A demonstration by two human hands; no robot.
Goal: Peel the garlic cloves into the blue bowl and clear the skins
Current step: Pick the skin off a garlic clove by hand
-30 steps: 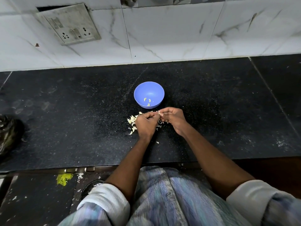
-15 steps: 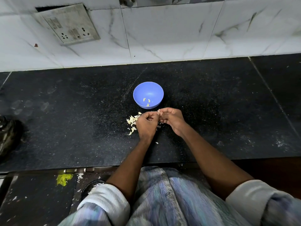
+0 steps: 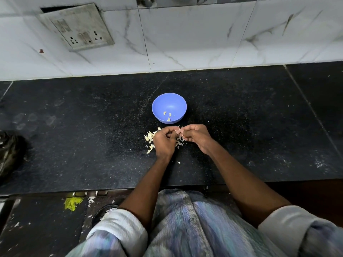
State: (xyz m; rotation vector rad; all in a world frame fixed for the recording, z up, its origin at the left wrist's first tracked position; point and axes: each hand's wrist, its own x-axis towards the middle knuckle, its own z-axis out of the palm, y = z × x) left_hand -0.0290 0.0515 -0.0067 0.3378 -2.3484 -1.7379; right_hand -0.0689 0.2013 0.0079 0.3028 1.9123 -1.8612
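A blue bowl [image 3: 169, 102] stands on the black counter with three peeled garlic cloves [image 3: 167, 115] in its bottom. Just in front of it my left hand [image 3: 164, 141] and my right hand [image 3: 195, 137] are held together, fingertips pinching one small garlic clove [image 3: 178, 131] between them. A heap of pale unpeeled cloves [image 3: 150, 139] lies at the left of my left hand. Thin garlic skins [image 3: 180, 142] are scattered on the counter between and under my hands.
The black stone counter [image 3: 74, 138] runs left to right, backed by a white tiled wall with a socket plate [image 3: 78, 26]. A dark plastic bag [image 3: 9, 154] sits at the far left edge. One stray skin flake [image 3: 178, 162] lies nearer to me.
Both hands stay in front of the bowl. My right hand's fingers have drawn slightly away from the left while still pinching at the clove.
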